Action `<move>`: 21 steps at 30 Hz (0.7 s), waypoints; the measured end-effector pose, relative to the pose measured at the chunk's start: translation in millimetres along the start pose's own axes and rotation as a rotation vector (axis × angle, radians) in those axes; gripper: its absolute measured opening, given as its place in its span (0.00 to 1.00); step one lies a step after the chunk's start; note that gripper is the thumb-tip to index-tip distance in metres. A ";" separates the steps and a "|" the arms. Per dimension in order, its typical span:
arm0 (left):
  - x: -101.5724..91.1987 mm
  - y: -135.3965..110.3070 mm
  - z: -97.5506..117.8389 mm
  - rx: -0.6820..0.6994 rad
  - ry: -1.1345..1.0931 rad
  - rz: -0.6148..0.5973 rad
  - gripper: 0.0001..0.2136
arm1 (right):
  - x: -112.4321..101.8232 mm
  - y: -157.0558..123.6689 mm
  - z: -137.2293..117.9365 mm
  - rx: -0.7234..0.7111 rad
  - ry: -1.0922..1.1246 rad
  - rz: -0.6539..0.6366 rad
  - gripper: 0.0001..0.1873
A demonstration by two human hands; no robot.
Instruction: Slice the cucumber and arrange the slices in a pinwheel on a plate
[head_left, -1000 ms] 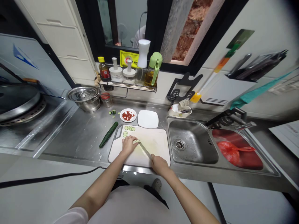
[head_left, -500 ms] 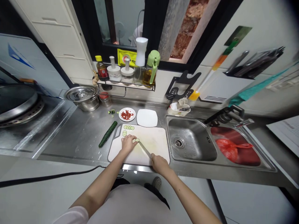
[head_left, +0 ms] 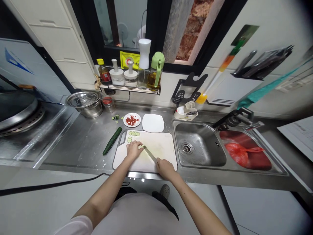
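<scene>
My right hand is closed round the handle of a kitchen knife, its blade pointing up and left across the white cutting board. At the blade's tip my left hand pinches a pale green cucumber slice, partly hidden by the fingers and the blade. More cucumber slices lie in a row near the board's upper left corner, with a couple just below them. A dark green cucumber rests on the steel counter left of the board.
Behind the board stand a plate of chopped red pieces and a white square plate. A steel sink is on the right, with a red plastic bag in its second basin. A lidded pot stands at back left.
The knife blade has shifted slightly against the slice at my left fingertips. The whole view has drifted a little; the hands stay in nearly the same place on the board.
</scene>
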State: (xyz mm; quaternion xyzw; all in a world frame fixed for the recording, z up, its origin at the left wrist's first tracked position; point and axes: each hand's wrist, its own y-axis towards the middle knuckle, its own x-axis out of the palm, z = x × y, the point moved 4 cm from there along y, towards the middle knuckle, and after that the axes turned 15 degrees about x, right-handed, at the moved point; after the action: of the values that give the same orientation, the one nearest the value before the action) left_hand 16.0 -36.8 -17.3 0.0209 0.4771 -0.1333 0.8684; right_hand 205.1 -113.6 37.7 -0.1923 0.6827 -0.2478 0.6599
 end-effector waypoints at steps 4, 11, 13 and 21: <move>-2.2 -0.2 3.3 0.017 0.026 -0.002 0.13 | -3.3 0.8 14.3 0.035 0.060 0.049 0.14; 1.5 -0.3 9.1 0.005 0.091 -0.012 0.12 | -6.8 8.1 25.6 0.183 0.104 0.129 0.16; 1.7 0.2 9.9 -0.002 0.082 -0.001 0.10 | -6.8 10.3 24.3 0.199 0.102 0.133 0.16; 3.4 -4.5 13.7 -0.043 -0.080 0.061 0.03 | -3.3 16.9 21.6 0.218 0.093 0.149 0.16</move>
State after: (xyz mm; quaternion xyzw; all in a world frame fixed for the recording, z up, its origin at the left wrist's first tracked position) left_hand 27.9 -44.1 -12.2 0.0115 0.4437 -0.0972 0.8908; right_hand 227.9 -99.9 30.3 -0.0567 0.6942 -0.2795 0.6609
